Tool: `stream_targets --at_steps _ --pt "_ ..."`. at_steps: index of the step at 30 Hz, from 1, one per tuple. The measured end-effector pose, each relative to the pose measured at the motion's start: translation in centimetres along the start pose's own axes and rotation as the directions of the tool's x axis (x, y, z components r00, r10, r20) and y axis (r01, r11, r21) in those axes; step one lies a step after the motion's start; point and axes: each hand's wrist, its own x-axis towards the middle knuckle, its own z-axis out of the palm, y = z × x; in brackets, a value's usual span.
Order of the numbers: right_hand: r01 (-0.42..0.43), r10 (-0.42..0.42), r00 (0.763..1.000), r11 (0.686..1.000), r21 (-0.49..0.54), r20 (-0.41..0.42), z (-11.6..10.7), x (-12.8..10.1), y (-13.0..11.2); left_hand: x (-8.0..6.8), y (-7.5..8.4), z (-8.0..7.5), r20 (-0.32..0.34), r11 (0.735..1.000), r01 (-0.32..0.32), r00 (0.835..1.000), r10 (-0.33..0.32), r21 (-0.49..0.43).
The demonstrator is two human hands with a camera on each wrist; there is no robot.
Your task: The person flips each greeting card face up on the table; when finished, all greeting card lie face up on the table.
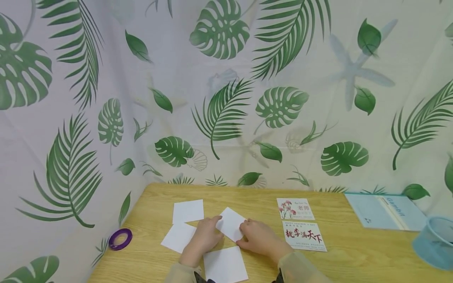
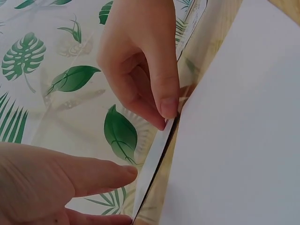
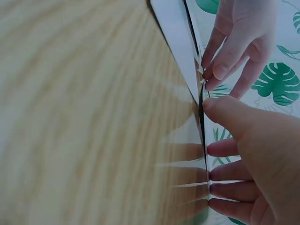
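White card (image 1: 231,223): mid-worktop (image 1: 354,259), raised off the wood, pinched at its left edge by the left hand (image 1: 204,237) and at its right edge by the right hand (image 1: 260,237); both grips closed on it. Three more white cards (image 1: 188,210) lie around. Purple tape roll (image 1: 120,238) far left.

Bare hands, sheer beige sleeves (image 1: 304,271)

Bare counter (image 1: 354,255) lies open right of the 2 printed cards (image 1: 304,236). To the left, 3 white cards (image 1: 188,211) and the purple tape roll (image 1: 120,238) crowd the way; the blue basket (image 1: 437,241) blocks the far right.
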Motion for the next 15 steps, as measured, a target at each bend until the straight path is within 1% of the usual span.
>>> stream_targets --at_steps 3,6,10,15 --pt "0.006 -0.007 1.0 0.999 0.032 0.007 -0.1 -0.17 -0.01 -0.04 -0.1 -0.2 0.01 1.0 0.016 1.0 -0.016 -0.018" --pt "0.001 -0.003 1.0 0.998 0.068 0.028 -0.36 -0.24 0.07 0.08 -0.31 -0.31 0.009 1.0 0.027 1.0 -0.027 -0.011" --pt "-0.014 0.008 0.998 0.995 0.1 0.066 -0.63 -0.37 0.29 0.24 -0.55 -0.29 0.006 1.0 0.024 1.0 -0.024 0.002" --pt "-0.001 -0.01 0.996 0.992 0.126 0.085 -0.57 -0.56 0.83 0.37 -0.68 -0.15 -0.003 1.0 0.015 1.0 -0.015 -0.009"
